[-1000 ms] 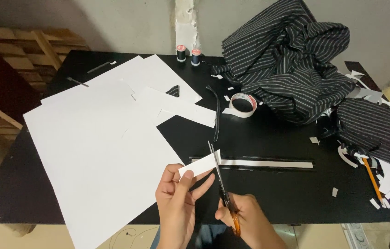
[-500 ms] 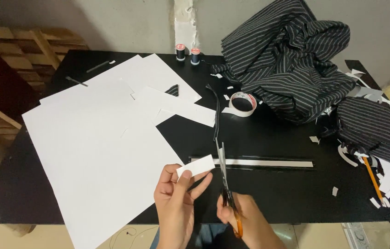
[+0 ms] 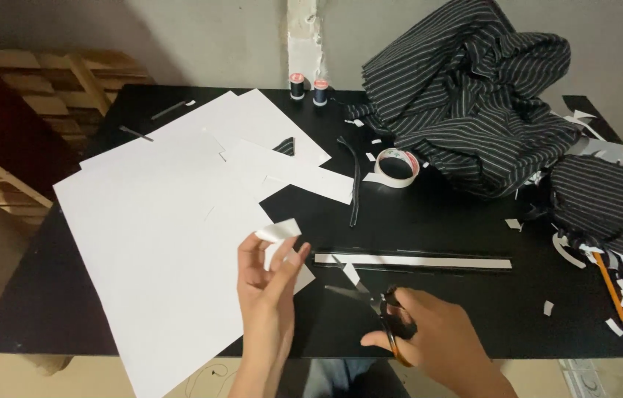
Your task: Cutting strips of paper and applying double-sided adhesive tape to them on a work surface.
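My left hand (image 3: 266, 291) holds a small white paper piece (image 3: 277, 231) between thumb and fingers, raised a little above the large white sheet (image 3: 149, 243). My right hand (image 3: 429, 339) grips scissors (image 3: 370, 298) with black and orange handles, blades pointing left and slightly apart, low over the black table (image 3: 444, 221). A small white offcut (image 3: 350, 273) lies near the blade tips. The scissors are apart from the paper piece.
A long ruler (image 3: 415, 262) lies just beyond the scissors. A tape roll (image 3: 395, 167), two thread spools (image 3: 307, 85), striped dark fabric (image 3: 474, 81) and paper scraps at the right edge. An orange pencil (image 3: 611, 286) lies at right. Wooden pallets stand left.
The scissors have come away from the paper piece and swung down to point left over the table. My left hand has lifted the piece to the left. A small offcut now lies by the blades.
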